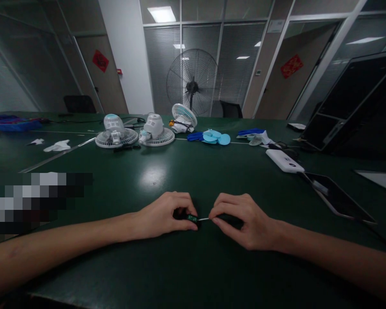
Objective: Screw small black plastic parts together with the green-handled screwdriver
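Note:
Near the front of the dark green table, my left hand (169,216) pinches a small green circuit board (192,218) between thumb and fingers. Part of the board is covered by those fingers. My right hand (249,225) is closed around a screwdriver (205,219), whose thin metal shaft points left. Its tip meets the board's right edge, or lies very close to it; I cannot tell which. The dark handle sits mostly hidden inside my right hand.
Across the table (131,171) stand several white fan parts (153,126), with light blue fan blades (216,137) beside them. To the right lie a white power bank (284,161), a dark tablet (341,197) and a large black case (357,98). White gloves (57,146) lie left.

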### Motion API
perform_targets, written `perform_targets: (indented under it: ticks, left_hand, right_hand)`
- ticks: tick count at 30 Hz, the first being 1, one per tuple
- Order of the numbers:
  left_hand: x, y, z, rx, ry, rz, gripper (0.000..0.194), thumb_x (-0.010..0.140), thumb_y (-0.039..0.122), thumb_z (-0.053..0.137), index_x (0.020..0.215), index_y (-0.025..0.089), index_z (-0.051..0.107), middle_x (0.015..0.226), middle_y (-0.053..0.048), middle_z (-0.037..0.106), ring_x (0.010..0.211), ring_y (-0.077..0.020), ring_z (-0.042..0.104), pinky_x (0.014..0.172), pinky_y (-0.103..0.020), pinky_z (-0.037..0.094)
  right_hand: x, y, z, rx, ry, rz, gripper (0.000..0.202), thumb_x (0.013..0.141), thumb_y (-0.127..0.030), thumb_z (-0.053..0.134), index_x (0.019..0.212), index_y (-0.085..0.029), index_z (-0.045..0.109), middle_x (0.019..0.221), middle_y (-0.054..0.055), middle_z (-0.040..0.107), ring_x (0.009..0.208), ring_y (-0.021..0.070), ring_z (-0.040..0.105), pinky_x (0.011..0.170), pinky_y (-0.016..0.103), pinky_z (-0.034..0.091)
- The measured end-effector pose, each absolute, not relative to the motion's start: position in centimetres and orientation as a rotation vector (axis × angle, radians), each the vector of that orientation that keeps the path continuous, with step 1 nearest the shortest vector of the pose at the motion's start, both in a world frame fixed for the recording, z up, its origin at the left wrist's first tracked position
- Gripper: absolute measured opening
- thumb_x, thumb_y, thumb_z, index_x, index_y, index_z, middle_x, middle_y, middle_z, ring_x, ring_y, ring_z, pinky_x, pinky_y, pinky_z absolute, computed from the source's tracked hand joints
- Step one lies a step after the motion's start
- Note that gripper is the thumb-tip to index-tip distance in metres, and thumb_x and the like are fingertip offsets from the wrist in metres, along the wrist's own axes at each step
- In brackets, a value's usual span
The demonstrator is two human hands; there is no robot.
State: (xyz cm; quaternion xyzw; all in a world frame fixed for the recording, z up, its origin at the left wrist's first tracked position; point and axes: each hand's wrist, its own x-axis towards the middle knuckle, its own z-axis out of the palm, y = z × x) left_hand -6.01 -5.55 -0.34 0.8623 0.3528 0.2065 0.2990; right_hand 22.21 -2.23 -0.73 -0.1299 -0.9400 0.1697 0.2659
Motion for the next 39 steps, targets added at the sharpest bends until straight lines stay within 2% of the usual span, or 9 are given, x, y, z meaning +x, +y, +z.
perform_targets:
  ticks: [6,14,21,25,30,39]
  left_hand:
    - [-6.0,-5.6,-0.3,2.287,0.955,0.532,0.03,0.093,0.045,0.077,0.104,0.018,0.073,0.097,-0.004,0.067,0.084,-0.0163,0.06,0.071,-0.027,0.045]
    - [-6.0,-5.6,-0.4,2.29,0.936,0.542,0.026,0.094,0.042,0.076,0.104,0.018,0.073,0.099,-0.004,0.067,0.086,-0.0168,0.061,0.074,-0.028,0.046]
    - [-5.9,-5.5,-0.4,2.334,0.947,0.531,0.029,0.094,0.046,0.075,0.102,0.018,0.072,0.096,-0.003,0.065,0.086,-0.0172,0.059,0.075,-0.029,0.043]
    - [-5.9,-5.6,-0.2,2.338,0.935,0.52,0.028,0.094,0.045,0.075,0.099,0.018,0.071,0.097,-0.002,0.066,0.089,-0.0175,0.06,0.077,-0.029,0.043]
    - [-5.9,-5.5,-0.4,2.342,0.926,0.538,0.028,0.094,0.045,0.076,0.101,0.018,0.072,0.096,-0.003,0.065,0.087,-0.0173,0.06,0.075,-0.028,0.043]
    - [-5.9,-5.6,-0.1,2.342,0.923,0.515,0.026,0.094,0.043,0.075,0.104,0.019,0.073,0.1,-0.003,0.067,0.09,-0.018,0.062,0.077,-0.029,0.045]
  right_hand:
    - [22.0,-2.1,-0.5,-0.292,-2.412,0.482,0.014,0.104,-0.019,0.061,0.113,-0.017,0.071,0.1,0.007,0.069,0.087,0.0152,0.067,0.071,0.025,0.051]
    - [22.2,-2.3,-0.5,-0.293,-2.469,0.489,0.012,0.1,-0.017,0.063,0.108,-0.017,0.072,0.096,0.006,0.069,0.081,0.0152,0.066,0.067,0.026,0.048]
    - [21.7,-1.9,-1.1,-0.324,-2.611,0.399,0.017,0.107,-0.024,0.059,0.119,-0.021,0.071,0.11,0.006,0.068,0.087,0.0147,0.066,0.07,0.026,0.048]
    - [21.7,-1.6,-1.3,-0.303,-2.513,0.426,0.018,0.108,-0.022,0.058,0.121,-0.019,0.07,0.11,0.007,0.066,0.091,0.0148,0.066,0.075,0.025,0.051]
    - [21.8,-2.1,-0.8,-0.308,-2.484,0.422,0.014,0.102,-0.02,0.064,0.113,-0.018,0.072,0.104,0.006,0.068,0.086,0.0146,0.067,0.069,0.025,0.05]
    - [22.1,-2.5,-0.2,-0.282,-2.449,0.425,0.011,0.098,-0.017,0.063,0.103,-0.017,0.073,0.093,0.006,0.069,0.074,0.0143,0.065,0.061,0.025,0.046]
